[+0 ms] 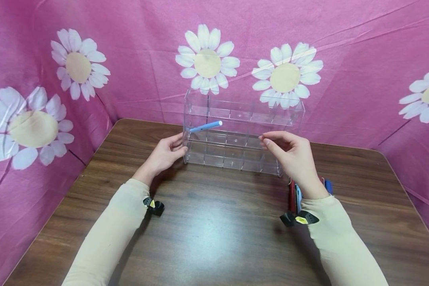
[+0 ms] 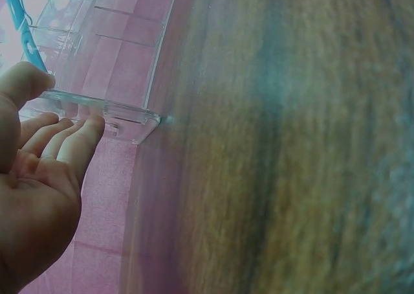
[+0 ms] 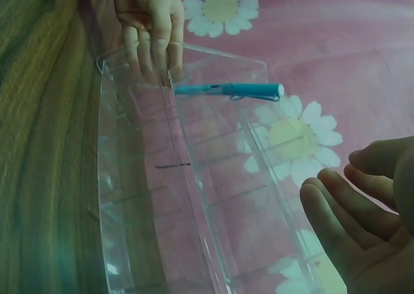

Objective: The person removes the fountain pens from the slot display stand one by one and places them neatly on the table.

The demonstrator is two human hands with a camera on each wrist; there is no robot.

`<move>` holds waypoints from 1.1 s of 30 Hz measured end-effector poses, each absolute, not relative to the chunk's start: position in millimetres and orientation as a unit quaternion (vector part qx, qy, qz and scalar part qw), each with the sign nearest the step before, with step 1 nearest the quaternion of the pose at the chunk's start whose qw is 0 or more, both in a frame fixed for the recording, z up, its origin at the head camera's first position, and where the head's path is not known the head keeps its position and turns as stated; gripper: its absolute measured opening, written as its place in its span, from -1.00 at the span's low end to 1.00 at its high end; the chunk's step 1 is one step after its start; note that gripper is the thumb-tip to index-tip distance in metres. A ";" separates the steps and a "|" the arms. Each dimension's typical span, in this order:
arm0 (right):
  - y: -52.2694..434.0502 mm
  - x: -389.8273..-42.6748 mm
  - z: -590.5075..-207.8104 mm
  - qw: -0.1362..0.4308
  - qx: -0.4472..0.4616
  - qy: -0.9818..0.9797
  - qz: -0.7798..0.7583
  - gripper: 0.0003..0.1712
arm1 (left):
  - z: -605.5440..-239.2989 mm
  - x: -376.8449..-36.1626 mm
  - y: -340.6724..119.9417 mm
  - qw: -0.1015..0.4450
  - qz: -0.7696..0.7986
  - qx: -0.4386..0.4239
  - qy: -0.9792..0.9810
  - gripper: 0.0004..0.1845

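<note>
A clear acrylic organizer with rows of small compartments stands upright at the back of the table. My left hand holds its left side panel, the thumb at the front edge and the fingers along the outside. A light-blue pen with a clip slants out of a left compartment, its white-tipped end pointing up and right; the pen also shows in the right wrist view. In front of the organizer's right side hovers my right hand, fingers loosely bent and nothing between them.
Several pens or markers in red, light blue and dark blue lie on the wooden table, partly hidden under my right wrist. Pink cloth with white daisies hangs close behind the table and along its sides.
</note>
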State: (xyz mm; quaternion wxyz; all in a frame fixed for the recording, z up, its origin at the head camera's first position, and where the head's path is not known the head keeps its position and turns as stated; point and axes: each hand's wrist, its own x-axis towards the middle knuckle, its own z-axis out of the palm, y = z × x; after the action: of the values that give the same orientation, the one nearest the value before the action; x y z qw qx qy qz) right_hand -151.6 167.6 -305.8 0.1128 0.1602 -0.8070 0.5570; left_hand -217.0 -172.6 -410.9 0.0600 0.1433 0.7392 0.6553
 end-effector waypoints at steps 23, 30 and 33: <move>133.0 -167.0 -309.5 0.101 0.172 -0.793 0.576 -0.71 | -411.0 -218.1 -172.4 0.063 0.660 0.142 0.736 -0.38; 123.1 -171.1 -308.1 0.107 0.179 -0.797 0.567 -0.69 | -411.3 -218.5 -172.5 0.061 0.661 0.144 0.734 -0.39; 118.8 -172.5 -307.1 0.106 0.181 -0.801 0.560 -0.69 | -411.9 -217.8 -173.2 0.059 0.659 0.145 0.735 -0.39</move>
State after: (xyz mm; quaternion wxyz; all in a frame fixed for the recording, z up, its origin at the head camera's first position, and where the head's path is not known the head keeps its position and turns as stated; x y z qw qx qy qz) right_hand -172.5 118.8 -307.1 0.1059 0.1811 -0.8013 0.5603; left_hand -217.8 -173.2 -411.9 0.0591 0.1446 0.7354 0.6594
